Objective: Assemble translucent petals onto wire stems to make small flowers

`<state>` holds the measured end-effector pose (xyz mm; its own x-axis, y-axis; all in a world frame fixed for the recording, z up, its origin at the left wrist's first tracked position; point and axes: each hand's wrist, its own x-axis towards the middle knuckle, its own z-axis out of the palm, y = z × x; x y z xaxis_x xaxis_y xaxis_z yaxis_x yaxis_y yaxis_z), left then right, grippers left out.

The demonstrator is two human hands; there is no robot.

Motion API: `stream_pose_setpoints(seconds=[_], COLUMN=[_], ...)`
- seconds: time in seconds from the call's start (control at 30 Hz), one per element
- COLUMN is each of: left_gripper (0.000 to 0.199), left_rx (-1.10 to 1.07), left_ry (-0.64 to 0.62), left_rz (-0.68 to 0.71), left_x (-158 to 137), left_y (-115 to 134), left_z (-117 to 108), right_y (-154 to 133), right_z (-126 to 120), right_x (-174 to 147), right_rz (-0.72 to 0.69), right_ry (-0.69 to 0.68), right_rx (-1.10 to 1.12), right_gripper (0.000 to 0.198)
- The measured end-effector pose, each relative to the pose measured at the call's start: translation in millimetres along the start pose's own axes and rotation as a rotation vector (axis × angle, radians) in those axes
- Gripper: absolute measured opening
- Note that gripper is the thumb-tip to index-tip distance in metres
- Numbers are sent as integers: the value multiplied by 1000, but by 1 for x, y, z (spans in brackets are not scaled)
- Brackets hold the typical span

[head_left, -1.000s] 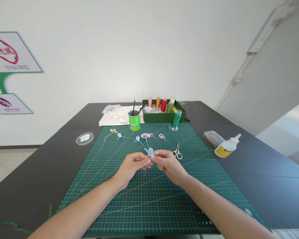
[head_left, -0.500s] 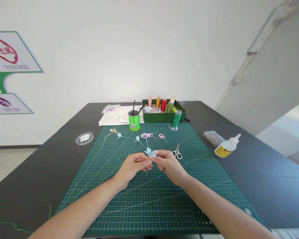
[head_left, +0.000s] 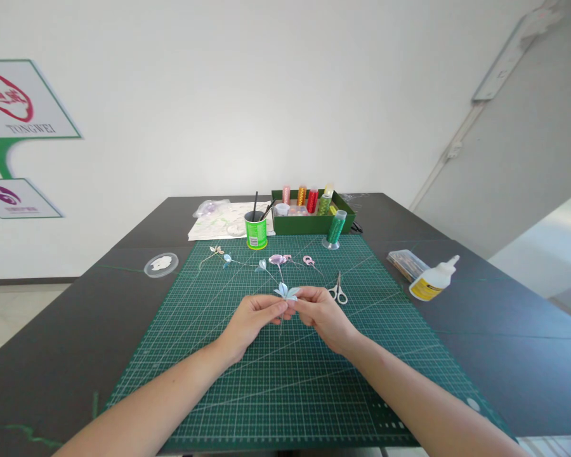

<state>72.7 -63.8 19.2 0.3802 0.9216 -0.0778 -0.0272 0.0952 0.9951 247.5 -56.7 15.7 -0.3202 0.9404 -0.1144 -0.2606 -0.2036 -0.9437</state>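
Both hands meet over the green cutting mat (head_left: 285,381), around a light blue craft flower (head_left: 285,291) with pointed petals. My left hand (head_left: 255,316) pinches the flower's base between thumb and fingers. From the right, my right hand (head_left: 324,316) is closed on the petals' lower right side. A thin stem or thread hangs below the fingers; its upper end is hidden by them. Beyond the hands lie a purple petal piece (head_left: 278,259), a pale blue flower on a wire (head_left: 262,264) and a pink loop piece (head_left: 308,260). White-handled scissors (head_left: 338,292) rest right of my right hand.
A green can with brushes (head_left: 255,231), a green thread spool (head_left: 336,228) and a dark green box (head_left: 309,225) of spools stand at the back. On the right are a glue bottle (head_left: 433,280) and a clear case (head_left: 406,263). A round dish (head_left: 161,265) sits left.
The hands stay almost in place, with the fingers under the flower shifting slightly. The blue flower has moved a touch to the left. Everything else lies as before.
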Motion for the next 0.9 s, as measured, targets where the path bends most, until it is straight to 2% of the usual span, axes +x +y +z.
stream_pose_setpoints(seconds=[0.17, 0.37, 0.7, 0.9], left_gripper=[27, 23, 23, 23], left_rx=[-33, -102, -62, -75], left_ry=[-5, -10, -9, -39], left_rz=[-20, -47, -2, -21], left_x=[-1, -2, -1, -1], left_y=[-1, -4, -1, -1], left_z=[0, -1, -1, -1], right_y=[1, 1, 0, 2], right_z=[-1, -2, -3, -4], right_x=[1, 1, 1, 2], right_rz=[9, -44, -116, -69], right_ry=[-15, -43, -28, -49], right_rx=[8, -42, -156, -92], right_gripper=[29, 23, 26, 23])
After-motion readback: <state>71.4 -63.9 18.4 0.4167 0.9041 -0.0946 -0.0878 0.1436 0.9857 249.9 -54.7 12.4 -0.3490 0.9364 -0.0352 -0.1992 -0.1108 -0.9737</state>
